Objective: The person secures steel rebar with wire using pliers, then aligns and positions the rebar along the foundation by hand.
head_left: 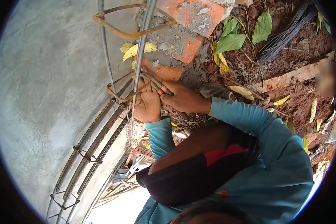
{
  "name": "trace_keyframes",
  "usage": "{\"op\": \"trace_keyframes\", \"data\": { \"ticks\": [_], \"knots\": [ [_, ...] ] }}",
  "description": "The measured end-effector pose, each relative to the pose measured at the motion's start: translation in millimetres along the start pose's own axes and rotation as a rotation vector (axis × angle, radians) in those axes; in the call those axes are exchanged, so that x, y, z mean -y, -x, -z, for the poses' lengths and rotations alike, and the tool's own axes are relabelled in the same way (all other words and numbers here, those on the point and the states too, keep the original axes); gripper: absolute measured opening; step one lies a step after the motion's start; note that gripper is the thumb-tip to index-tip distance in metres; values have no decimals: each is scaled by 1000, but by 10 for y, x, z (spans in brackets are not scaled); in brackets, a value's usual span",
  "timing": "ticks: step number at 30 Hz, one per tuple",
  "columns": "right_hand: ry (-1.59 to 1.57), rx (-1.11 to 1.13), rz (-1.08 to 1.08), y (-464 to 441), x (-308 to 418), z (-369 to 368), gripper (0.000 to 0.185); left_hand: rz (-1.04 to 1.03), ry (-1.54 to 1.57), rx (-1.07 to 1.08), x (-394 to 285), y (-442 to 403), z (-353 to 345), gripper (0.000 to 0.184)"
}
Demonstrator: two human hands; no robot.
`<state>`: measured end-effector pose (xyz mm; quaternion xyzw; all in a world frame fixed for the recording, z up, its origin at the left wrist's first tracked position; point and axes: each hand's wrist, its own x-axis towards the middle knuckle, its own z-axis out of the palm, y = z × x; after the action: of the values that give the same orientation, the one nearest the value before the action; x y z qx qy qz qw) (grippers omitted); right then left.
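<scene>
My right hand (183,98) is closed around the handles of pincers (161,86) with orange and black grips. The tool's metal end points up-left, towards a rusty stirrup (127,99) around the steel bars. Just left of it, my left hand (147,104) shows its palm, fingers stretched upward beside the stirrup and partly hidden by a bar and the tool. Long steel bars (89,153) run from the lower left up past my hands. Another rusty stirrup (132,35) hangs around the upper bars.
A grey concrete wall (52,82) fills the left side. Broken bricks with mortar (190,48) lie above my hands. At the right are red soil, leaves, a wooden board (287,79) and a bundle of thin wire (285,37). My bent knee is below my arms.
</scene>
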<state>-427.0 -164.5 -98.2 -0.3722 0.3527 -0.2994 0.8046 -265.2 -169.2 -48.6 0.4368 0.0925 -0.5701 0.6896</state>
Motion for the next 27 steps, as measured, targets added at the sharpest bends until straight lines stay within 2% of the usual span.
{"op": "trace_keyframes", "data": {
  "ticks": [1, 2, 3, 6, 7, 10, 11, 13, 17, 18, 20, 22, 26, 27],
  "knots": [
    [26, -5, 81, 5, -49, -26, 42, 14, 43, 27, -37, -25, -2, 45],
    [-31, -22, 49, 57, -162, -104, 42, 32, 74, 30, -70, 13, 42, 46],
    [107, -106, 205, 35, -172, -114, 40, 16, 7, 15, -56, 17, 14, 48],
    [17, -40, 42, 17, -140, -16, 36, 52, 44, 64, 5, -10, -22, 49],
    [229, -9, 206, -2, -247, -49, 35, 54, 34, 67, 11, -8, -30, 49],
    [255, -24, 316, -12, -258, -34, 31, 28, -92, 78, 2, -33, -22, 48],
    [185, -53, 372, -61, -343, -36, 38, 68, -37, 86, 0, -15, -33, 48],
    [-68, 94, 151, -77, -143, 169, 61, 98, -22, 91, -8, 13, -42, 48],
    [-31, 250, 19, -152, 39, 371, 63, 126, -40, 110, 11, 6, -26, 49],
    [-171, 340, -148, -159, 53, 401, 63, 127, -79, 131, 1, 3, -10, 49],
    [-298, 431, -318, -169, 83, 395, 63, 88, -102, 120, 5, -13, 6, 49],
    [-342, 352, -283, -166, 123, 333, 67, 42, -126, 110, 10, -16, 8, 49],
    [-321, 418, -302, -201, 177, 377, 70, -62, -95, 54, 29, -11, 9, 48],
    [-358, 418, -338, -186, 187, 403, 70, 4, -59, 81, 26, -2, 18, 46]
  ]
}}
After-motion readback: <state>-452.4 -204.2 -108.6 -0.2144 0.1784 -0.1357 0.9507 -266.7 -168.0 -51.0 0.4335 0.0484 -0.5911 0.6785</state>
